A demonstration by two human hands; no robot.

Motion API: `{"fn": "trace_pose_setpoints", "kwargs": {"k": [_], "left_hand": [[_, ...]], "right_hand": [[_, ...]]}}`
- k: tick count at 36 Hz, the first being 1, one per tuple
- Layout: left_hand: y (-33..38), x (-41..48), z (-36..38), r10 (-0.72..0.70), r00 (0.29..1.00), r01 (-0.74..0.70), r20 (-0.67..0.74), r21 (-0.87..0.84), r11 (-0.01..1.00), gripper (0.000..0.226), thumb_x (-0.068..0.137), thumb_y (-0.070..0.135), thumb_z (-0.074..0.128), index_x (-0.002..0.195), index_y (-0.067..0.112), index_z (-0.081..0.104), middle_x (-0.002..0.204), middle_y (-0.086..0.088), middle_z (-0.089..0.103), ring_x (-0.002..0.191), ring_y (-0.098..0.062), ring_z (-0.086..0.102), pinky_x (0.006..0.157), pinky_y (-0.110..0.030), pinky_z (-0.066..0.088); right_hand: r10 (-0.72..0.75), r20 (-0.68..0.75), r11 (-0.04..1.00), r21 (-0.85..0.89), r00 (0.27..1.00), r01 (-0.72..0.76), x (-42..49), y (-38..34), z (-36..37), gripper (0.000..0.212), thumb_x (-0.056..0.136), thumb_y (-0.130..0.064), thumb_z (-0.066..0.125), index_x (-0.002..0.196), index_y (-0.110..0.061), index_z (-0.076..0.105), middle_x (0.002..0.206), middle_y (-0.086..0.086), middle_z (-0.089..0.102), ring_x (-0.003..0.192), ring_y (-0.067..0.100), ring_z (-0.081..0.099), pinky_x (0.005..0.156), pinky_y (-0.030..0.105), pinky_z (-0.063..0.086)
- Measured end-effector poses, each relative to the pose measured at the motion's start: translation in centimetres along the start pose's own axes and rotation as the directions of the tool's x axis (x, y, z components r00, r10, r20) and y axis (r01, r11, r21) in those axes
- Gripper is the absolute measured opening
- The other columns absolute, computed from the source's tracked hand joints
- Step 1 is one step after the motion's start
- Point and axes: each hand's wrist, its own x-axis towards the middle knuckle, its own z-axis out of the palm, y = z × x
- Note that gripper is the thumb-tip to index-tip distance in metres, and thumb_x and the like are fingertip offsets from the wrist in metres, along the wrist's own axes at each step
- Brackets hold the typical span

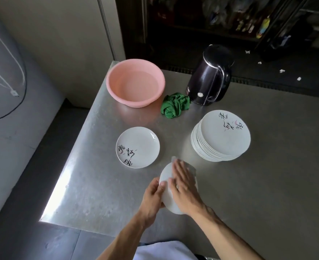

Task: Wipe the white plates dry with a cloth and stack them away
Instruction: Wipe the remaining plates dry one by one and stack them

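White plate (167, 192) is tilting left of the plate stack (222, 136), nearer us; we are gripping its left rim with our left hand (153, 195) and pressing our flat right hand (183, 187) on a pale cloth (190, 167) against it. 1 printed plate (138, 147) is lying farther left of the stack.

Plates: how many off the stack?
2. One plate lies flat on the counter left of the stack; the held plate is gripped by the left hand, right hand flat over it. No others seem hidden.
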Motion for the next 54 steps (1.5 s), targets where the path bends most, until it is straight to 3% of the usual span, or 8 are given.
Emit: {"fn": "trace_pose_setpoints", "kwargs": {"k": [6, 9, 13, 24, 31, 39, 47, 54], "left_hand": [[0.2, -0.5, 0.3, 0.011, 0.999, -0.011, 0.052, -0.011, 1.0, 0.027, 0.109, 0.032, 0.048, 0.126, 0.016, 0.062, 0.12, -0.012, 0.073, 0.112, -0.027, 0.071, 0.093, -0.057, 0.059], [-0.3, -0.5, 0.4, 0.016, 1.0, -0.016, 0.009, -0.014, 1.0, 0.026, 0.109, 0.03, 0.051, 0.12, 0.009, 0.062, 0.116, -0.016, 0.071, 0.103, -0.024, 0.069, 0.087, -0.055, 0.062], [-0.3, -0.4, -0.2, -0.026, 0.999, 0.027, 0.02, -0.08, 0.996, 0.019, 0.092, 0.025, 0.065, 0.093, 0.009, 0.054, 0.093, -0.01, 0.06, 0.087, -0.02, 0.061, 0.068, -0.036, 0.058], [1.0, -0.2, -0.9, -0.036, 0.97, 0.041, 0.238, -0.016, 0.999, 0.038, 0.092, 0.024, 0.062, 0.128, 0.015, 0.067, 0.123, -0.019, 0.072, 0.113, -0.033, 0.07, 0.095, -0.053, 0.057], [1.3, -0.5, -0.3, -0.049, 0.977, 0.055, 0.209, -0.024, 0.998, 0.041, 0.095, 0.03, 0.06, 0.136, 0.028, 0.064, 0.127, -0.01, 0.071, 0.11, -0.024, 0.069, 0.084, -0.041, 0.059], [0.5, -0.6, -0.8, -0.022, 0.97, 0.03, 0.24, -0.029, 0.999, 0.032, 0.102, 0.015, 0.055, 0.132, 0.02, 0.065, 0.124, -0.017, 0.072, 0.11, -0.028, 0.071, 0.084, -0.045, 0.06], [-0.6, 0.0, -0.6, -0.004, 0.995, 0.03, 0.099, -0.263, 0.964, 0.029, 0.083, 0.012, 0.068, 0.111, 0.011, 0.063, 0.108, -0.016, 0.068, 0.095, -0.028, 0.068, 0.077, -0.048, 0.06], [0.8, 0.4, -0.4, -0.012, 0.992, 0.031, 0.129, -0.151, 0.988, 0.032, 0.092, 0.028, 0.057, 0.121, 0.018, 0.067, 0.112, -0.011, 0.076, 0.101, -0.025, 0.073, 0.076, -0.035, 0.059]], "right_hand": [[-0.339, 0.026, 0.941, -0.011, 0.941, 0.339, -1.3, 0.6, -0.4, 0.056, 0.108, -0.036, 0.03, 0.156, -0.01, 0.024, 0.166, 0.0, 0.015, 0.154, 0.016, 0.01, 0.125, 0.035, 0.003], [-0.003, -0.115, 1.0, 0.02, 0.993, 0.005, 0.1, 1.4, 0.1, 0.054, 0.107, -0.029, 0.033, 0.156, -0.007, 0.026, 0.164, 0.002, 0.019, 0.153, 0.017, 0.014, 0.125, 0.036, 0.008], [0.484, -0.017, 0.85, 0.247, 0.875, -0.465, 1.7, 2.0, -0.4, 0.057, 0.108, -0.04, 0.022, 0.156, -0.011, 0.026, 0.164, 0.007, 0.025, 0.151, 0.019, 0.019, 0.121, 0.032, 0.008], [-0.292, 0.021, 0.945, 0.161, 0.956, 0.285, -1.5, -0.9, -0.3, 0.057, 0.108, -0.041, 0.02, 0.155, -0.009, 0.029, 0.163, 0.002, 0.025, 0.153, 0.015, 0.015, 0.125, 0.032, 0.005], [0.272, -0.086, 0.942, 0.228, 0.959, -0.247, -0.4, 1.9, -0.3, 0.049, 0.108, -0.034, 0.026, 0.153, -0.016, 0.034, 0.157, 0.006, 0.037, 0.146, 0.028, 0.028, 0.117, 0.028, 0.013], [-0.319, 0.002, 0.946, 0.058, 0.948, 0.318, -2.9, -0.3, 0.1, 0.054, 0.107, -0.037, 0.029, 0.155, -0.012, 0.031, 0.165, -0.001, 0.021, 0.154, 0.019, 0.012, 0.125, 0.038, 0.005], [0.341, -0.089, 0.917, 0.25, 0.936, -0.31, 0.0, 1.7, -0.5, 0.052, 0.108, -0.034, 0.023, 0.157, -0.017, 0.025, 0.161, 0.003, 0.03, 0.146, 0.02, 0.021, 0.123, 0.036, 0.009], [-0.144, -0.018, 0.972, 0.185, 0.989, 0.145, -1.4, -1.6, -0.3, 0.052, 0.107, -0.038, 0.026, 0.155, -0.016, 0.027, 0.162, -0.009, 0.023, 0.153, 0.007, 0.011, 0.124, 0.026, 0.005]]}}
